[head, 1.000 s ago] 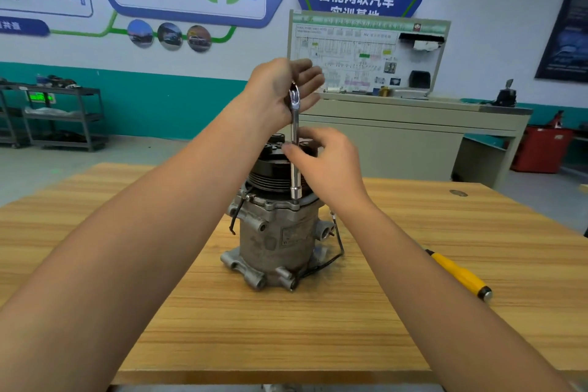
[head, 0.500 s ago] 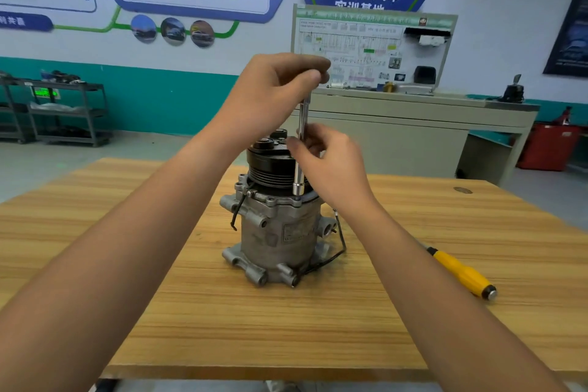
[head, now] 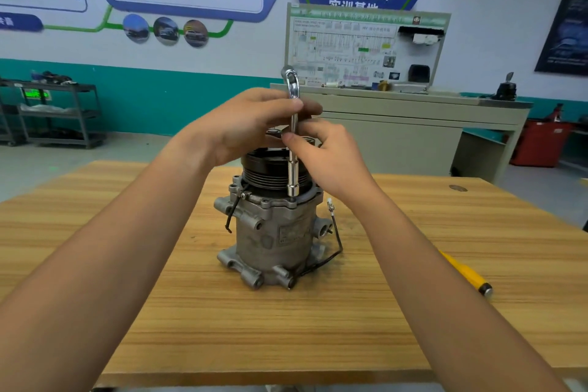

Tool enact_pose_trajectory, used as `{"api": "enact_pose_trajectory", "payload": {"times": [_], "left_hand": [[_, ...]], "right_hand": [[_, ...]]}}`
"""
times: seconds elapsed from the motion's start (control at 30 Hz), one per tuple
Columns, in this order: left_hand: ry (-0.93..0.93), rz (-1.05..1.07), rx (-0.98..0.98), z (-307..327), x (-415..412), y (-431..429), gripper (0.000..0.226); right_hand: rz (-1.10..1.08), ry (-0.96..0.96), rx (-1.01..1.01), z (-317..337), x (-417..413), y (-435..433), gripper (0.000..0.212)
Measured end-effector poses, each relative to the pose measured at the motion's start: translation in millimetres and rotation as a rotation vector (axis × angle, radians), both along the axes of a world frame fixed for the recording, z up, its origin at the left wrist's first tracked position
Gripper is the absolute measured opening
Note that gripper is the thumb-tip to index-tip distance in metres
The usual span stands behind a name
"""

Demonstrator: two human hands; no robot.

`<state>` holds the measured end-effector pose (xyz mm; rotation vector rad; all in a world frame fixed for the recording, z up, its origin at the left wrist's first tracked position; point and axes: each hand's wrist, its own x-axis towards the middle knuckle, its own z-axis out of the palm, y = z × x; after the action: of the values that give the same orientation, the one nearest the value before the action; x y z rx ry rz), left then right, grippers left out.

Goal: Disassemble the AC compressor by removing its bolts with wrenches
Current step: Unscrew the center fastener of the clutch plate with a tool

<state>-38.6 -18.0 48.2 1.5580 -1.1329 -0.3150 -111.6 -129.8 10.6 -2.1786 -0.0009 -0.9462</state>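
1. Wood-grain tabletop point(head: 318, 328): grey cast-metal AC compressor point(head: 270, 232), black ribbed pulley point(head: 267, 177), beneath both hands.
2. Chrome socket wrench point(head: 293, 169) upright on it; left hand point(head: 248, 124) grips top, right hand point(head: 331, 159) pinches shaft.
3. Yellow-handled screwdriver point(head: 464, 274), partly behind right forearm.

Left hand point(head: 251, 124) and right hand point(head: 331, 162) are shown bare. Left forearm point(head: 121, 251) and right forearm point(head: 429, 264) are seen uncovered throughout.

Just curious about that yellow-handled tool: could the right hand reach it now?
Probably yes: the yellow-handled tool lies on bare table by that forearm, unblocked. But the right hand pinches the wrench and must let go first.
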Motion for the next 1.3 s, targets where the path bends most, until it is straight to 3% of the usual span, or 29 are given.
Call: {"api": "enact_pose_trajectory", "payload": {"times": [0.1, 0.23, 0.33, 0.4, 0.53, 0.7, 0.8, 0.9, 1.0, 1.13, 1.3], "left_hand": [[-0.040, -0.024, -0.019, -1, 2, 2, 0.025], [-0.210, 0.148, -0.063, -2, -3, -5, 0.020], [-0.238, 0.278, -0.117, -6, -2, -10, 0.013], [-0.238, 0.228, -0.098, -6, 1, -8, 0.008], [-0.202, 0.035, -0.027, -4, 7, 0, 0.019], [-0.227, 0.190, -0.116, -6, 9, -6, 0.012], [-0.274, 0.287, -0.150, -8, 9, -12, 0.007], [-0.310, 0.152, -0.007, -3, 10, -7, 0.014], [-0.298, 0.049, 0.094, 3, 11, 1, 0.026], [-0.262, 0.138, 0.010, 2, 9, -1, 0.020], [-0.226, 0.264, -0.116, -9, 10, -8, 0.008]], "right_hand": [[-0.032, -0.038, -0.001, -3, -2, -3, 0.018], [-0.120, -0.140, 0.064, -9, -3, -3, 0.014], [-0.088, -0.091, 0.035, -3, -1, -4, 0.004], [-0.029, -0.029, 0.036, 2, -1, -6, 0.010], [0.080, 0.057, 0.092, 4, -3, -9, 0.012], [-0.046, 0.035, 0.091, -1, -3, -12, 0.026], [-0.089, -0.046, 0.058, -5, -3, -7, 0.012], [-0.084, -0.062, -0.017, -6, -1, -5, 0.021], [-0.042, 0.011, 0.032, -3, -1, -11, 0.025], [-0.041, 0.045, 0.022, -1, 1, -10, 0.025], [-0.085, -0.080, 0.088, -6, 5, -4, 0.012]]}}
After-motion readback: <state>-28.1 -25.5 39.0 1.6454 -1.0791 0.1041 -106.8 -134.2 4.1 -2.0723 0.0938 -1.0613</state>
